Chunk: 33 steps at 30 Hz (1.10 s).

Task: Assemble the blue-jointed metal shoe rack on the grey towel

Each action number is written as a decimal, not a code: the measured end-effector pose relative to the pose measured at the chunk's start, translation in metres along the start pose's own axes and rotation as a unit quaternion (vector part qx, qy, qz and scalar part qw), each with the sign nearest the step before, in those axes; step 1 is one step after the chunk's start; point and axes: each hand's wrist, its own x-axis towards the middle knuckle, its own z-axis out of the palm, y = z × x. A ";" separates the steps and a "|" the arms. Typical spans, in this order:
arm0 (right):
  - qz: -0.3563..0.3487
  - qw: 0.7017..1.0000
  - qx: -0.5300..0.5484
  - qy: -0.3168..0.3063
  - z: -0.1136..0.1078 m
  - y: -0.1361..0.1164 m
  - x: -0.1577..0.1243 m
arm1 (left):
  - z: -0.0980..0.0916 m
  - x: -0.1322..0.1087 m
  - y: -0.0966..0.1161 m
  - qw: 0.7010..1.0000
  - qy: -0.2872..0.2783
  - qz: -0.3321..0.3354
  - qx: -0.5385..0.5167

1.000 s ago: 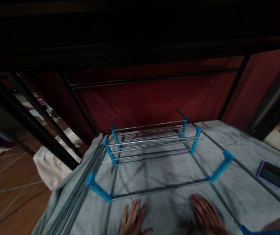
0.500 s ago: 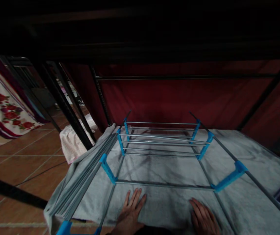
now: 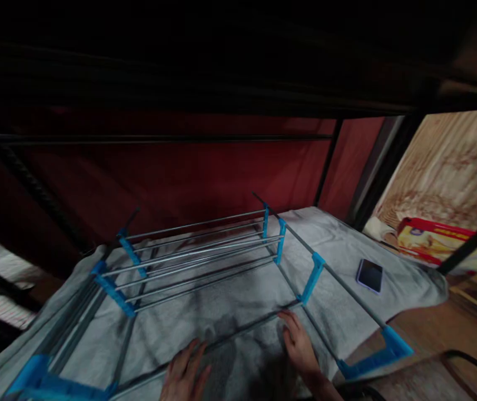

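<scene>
Phone (image 3: 370, 275) on blanket (image 3: 334, 240) beside rack (image 3: 281, 241); dark bar (image 3: 474, 240) before red box (image 3: 430, 238).

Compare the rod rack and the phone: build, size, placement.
Build: the rack is an open frame of grey rods and blue brackets; the phone is a flat slab, dark-faced with a purplish rim.
Size: the rack is far larger than the phone.
Placement: the rack's near right corner extends past the cloth edge in view; the phone lies wholly within it.
Shared: both are on the grey cloth.
</scene>
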 end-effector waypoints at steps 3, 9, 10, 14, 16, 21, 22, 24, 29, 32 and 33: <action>0.051 0.995 0.073 0.040 -0.006 -0.014 0.058 | -0.049 0.082 0.030 0.994 0.093 0.031 -0.045; 0.157 0.974 0.109 0.118 -0.013 -0.017 0.176 | -0.092 0.236 0.066 0.991 0.110 0.071 -0.033; 0.179 0.970 0.107 0.128 -0.014 -0.016 0.192 | -0.089 0.253 0.067 0.992 0.090 0.088 -0.027; 0.212 0.959 0.127 0.139 -0.012 -0.012 0.242 | -0.071 0.302 0.076 0.987 0.003 0.163 -0.015; 0.197 0.962 0.138 0.133 -0.011 -0.012 0.258 | -0.063 0.318 0.083 0.984 -0.025 0.174 -0.016; 0.185 0.966 0.132 0.122 -0.006 -0.005 0.279 | -0.054 0.343 0.095 0.985 -0.065 0.161 -0.016; 0.188 0.966 0.129 0.123 -0.006 -0.002 0.281 | -0.054 0.346 0.095 0.985 -0.064 0.161 -0.016; 0.196 0.965 0.122 0.124 -0.004 0.003 0.283 | -0.052 0.352 0.093 0.985 -0.058 0.162 -0.016; 0.193 0.966 0.113 0.131 -0.002 0.012 0.286 | -0.046 0.357 0.088 0.987 -0.050 0.151 -0.011; 0.180 0.968 0.114 0.129 -0.002 0.014 0.286 | -0.042 0.358 0.086 0.987 -0.054 0.149 -0.011; 0.177 0.969 0.115 0.127 -0.003 0.015 0.286 | -0.042 0.358 0.086 0.987 -0.056 0.147 -0.012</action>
